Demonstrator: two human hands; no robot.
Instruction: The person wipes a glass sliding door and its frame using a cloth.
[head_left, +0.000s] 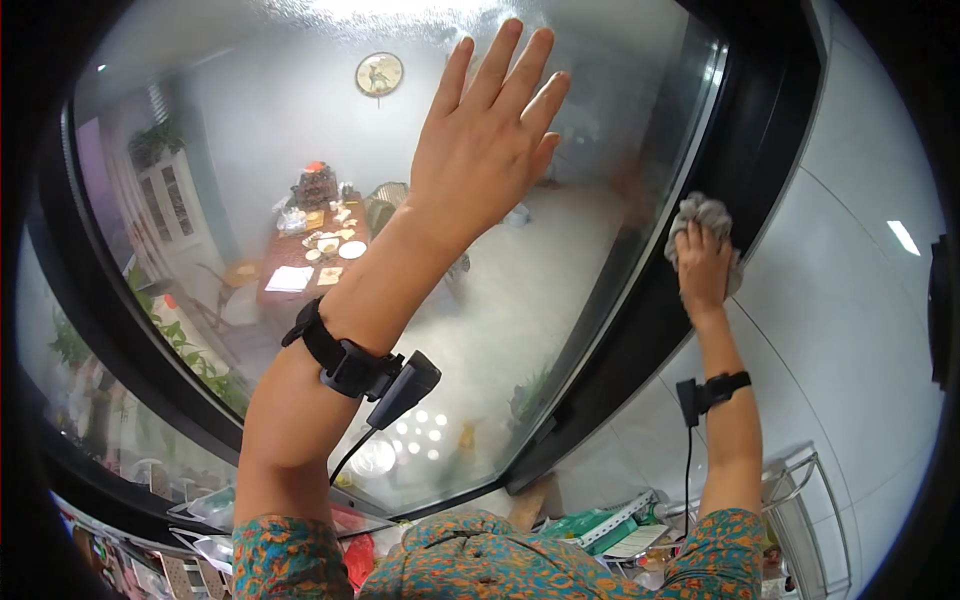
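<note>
My left hand (480, 142) is raised in front of a large glass pane (517, 300), palm towards it and fingers spread. Nothing is in that hand; whether the palm touches the glass I cannot tell. At the right, my right hand (703, 270) presses a crumpled grey cloth (701, 214) against the black frame (660, 300) of the pane. Its fingers lie over the cloth, which bunches out above and beside them. The upper part of the glass looks misted or wet.
White wall tiles (847, 300) adjoin the frame on the right. Below stand a metal wire rack (814, 480) and green packages (600, 525). Cabled straps ring both forearms. Through the glass appear a table (281, 247) with dishes and papers, and a wall clock (379, 75).
</note>
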